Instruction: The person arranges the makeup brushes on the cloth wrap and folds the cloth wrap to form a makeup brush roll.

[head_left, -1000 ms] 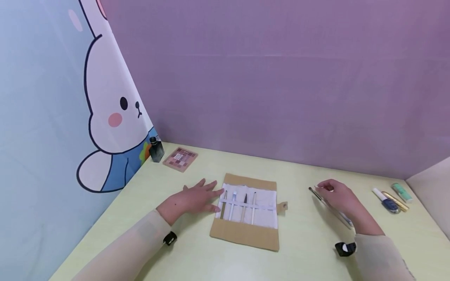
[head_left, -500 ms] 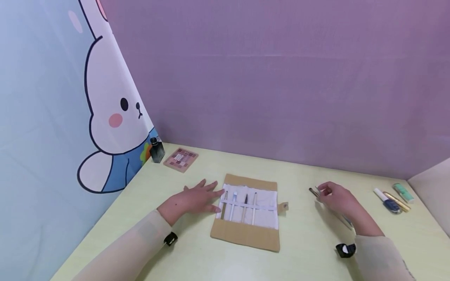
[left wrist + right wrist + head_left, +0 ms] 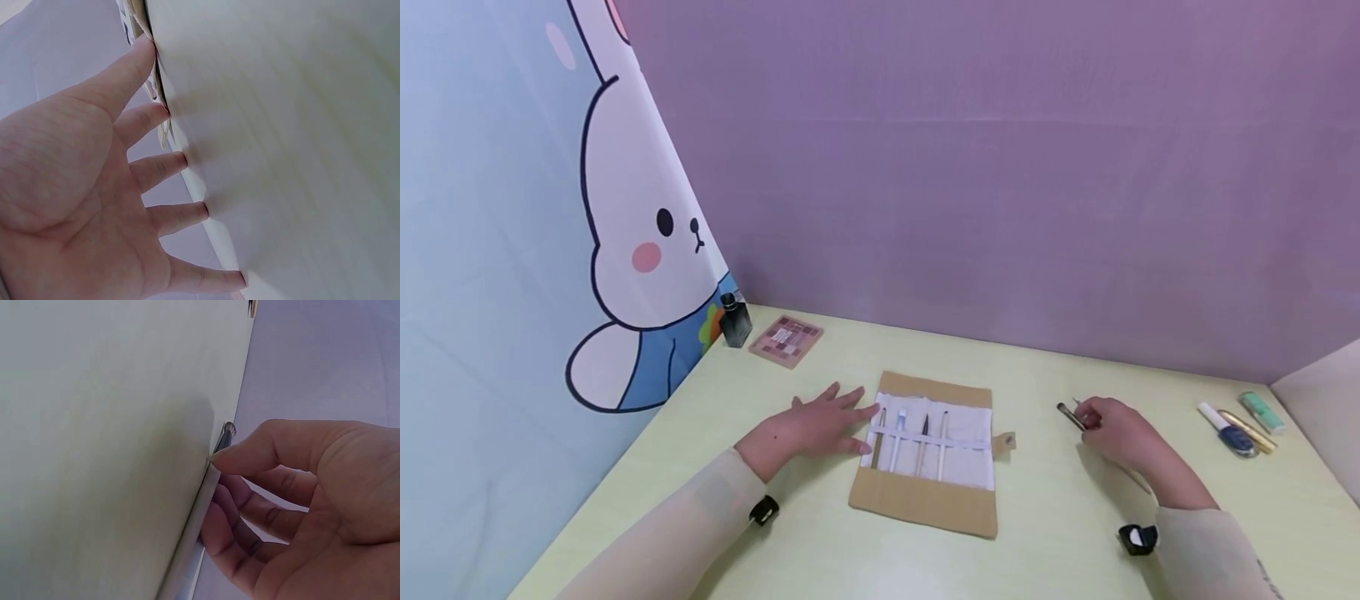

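My left hand (image 3: 823,423) lies with fingers spread, fingertips on the table and the thumb and index tips at the left edge of a tan fabric brush roll (image 3: 922,510). Several slim brushes stand under the roll's white elastic strap (image 3: 906,434), among them one with a dark pointed tip (image 3: 925,423). To the right of the roll, my right hand (image 3: 1123,433) pinches a slim makeup brush (image 3: 230,429) between thumb and fingers, close over the table. Its small dark head points away from me, and the hand covers much of the pale handle (image 3: 197,522).
At the right stand a white-and-navy tube (image 3: 1228,432), a gold tube (image 3: 1249,430) and a green tube (image 3: 1261,412). A dark bottle (image 3: 735,322) and a pink palette (image 3: 786,340) are at the back left. The roll's strap tab (image 3: 1003,443) sticks out rightward. A purple backdrop (image 3: 970,183) bounds the table.
My right hand has shifted slightly toward me and its fingers have closed in on the brush, whose rear end now shows less. The left hand and the roll have stayed put.
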A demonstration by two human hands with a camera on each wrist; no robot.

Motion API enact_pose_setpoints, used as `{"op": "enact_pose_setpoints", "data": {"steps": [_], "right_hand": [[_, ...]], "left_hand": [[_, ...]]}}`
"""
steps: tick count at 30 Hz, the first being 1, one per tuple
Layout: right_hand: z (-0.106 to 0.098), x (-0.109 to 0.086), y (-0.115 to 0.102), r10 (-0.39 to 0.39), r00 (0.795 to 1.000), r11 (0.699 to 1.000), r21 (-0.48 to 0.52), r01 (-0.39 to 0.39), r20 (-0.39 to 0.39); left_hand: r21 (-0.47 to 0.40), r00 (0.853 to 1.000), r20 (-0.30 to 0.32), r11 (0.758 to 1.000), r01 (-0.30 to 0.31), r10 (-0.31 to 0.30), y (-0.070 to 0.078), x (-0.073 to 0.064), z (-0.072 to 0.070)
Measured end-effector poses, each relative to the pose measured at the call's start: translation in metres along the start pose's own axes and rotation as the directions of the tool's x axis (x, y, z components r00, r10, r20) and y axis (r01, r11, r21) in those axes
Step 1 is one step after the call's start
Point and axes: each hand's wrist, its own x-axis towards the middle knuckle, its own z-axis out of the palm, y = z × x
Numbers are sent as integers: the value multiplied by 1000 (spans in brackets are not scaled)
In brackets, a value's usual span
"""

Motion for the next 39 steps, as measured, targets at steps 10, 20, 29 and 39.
{"op": "enact_pose_setpoints", "data": {"steps": [10,20,29,39], "right_hand": [[-2,2,-2,-33,999,999,-11,33,12],[-6,5,-8,-13,999,1000,-10,14,34],[-1,5,-8,36,998,999,9,-36,54],[1,3,-14,-4,1000,997,71,4,-1]], "left_hand": [[-3,1000,5,1000,2,-2,0,0,-3],[-13,1000,-1,1000,11,-11,0,0,-6],[-57,1000,0,998,0,0,0,-4,-2],[-34,1000,-1,999,-2,2,3,-3,-2]]}}
